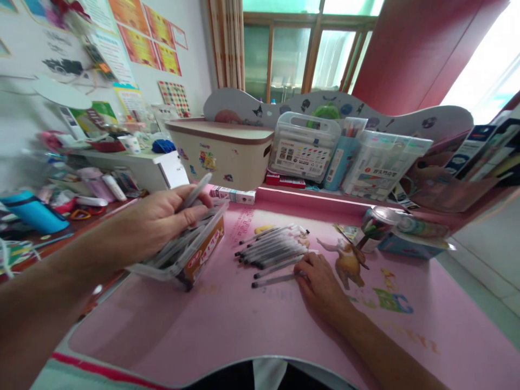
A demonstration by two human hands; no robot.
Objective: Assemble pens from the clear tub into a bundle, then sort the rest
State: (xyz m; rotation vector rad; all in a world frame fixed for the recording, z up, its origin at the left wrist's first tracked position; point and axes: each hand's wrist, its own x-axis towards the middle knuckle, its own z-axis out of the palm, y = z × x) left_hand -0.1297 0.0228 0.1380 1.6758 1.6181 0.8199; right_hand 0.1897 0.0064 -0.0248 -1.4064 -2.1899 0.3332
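Over a clear plastic box (pixel 203 233) full of pens, my left hand (pixel 174 214) is closed around a translucent pen (pixel 196 190), its end pointing up and away. The box has a brown label and stands on the left of the pink desk. In the middle of the desk lies a pile of pens (pixel 272 246) with dark tips, most of them side by side. My right hand (pixel 319 279) rests at the right end of the pile, its fingers closed on the end of the nearest pen (pixel 274 280), which lies on the desk.
Behind the desk a shelf carries a lidded cream bin (pixel 227 157), a clear carry case (pixel 304 149) and a clear marker box (pixel 385 165). At right stand a jar (pixel 376 225) and a blue box (pixel 412 244). A cluttered side table lies left, with a blue cylinder case (pixel 34 214).
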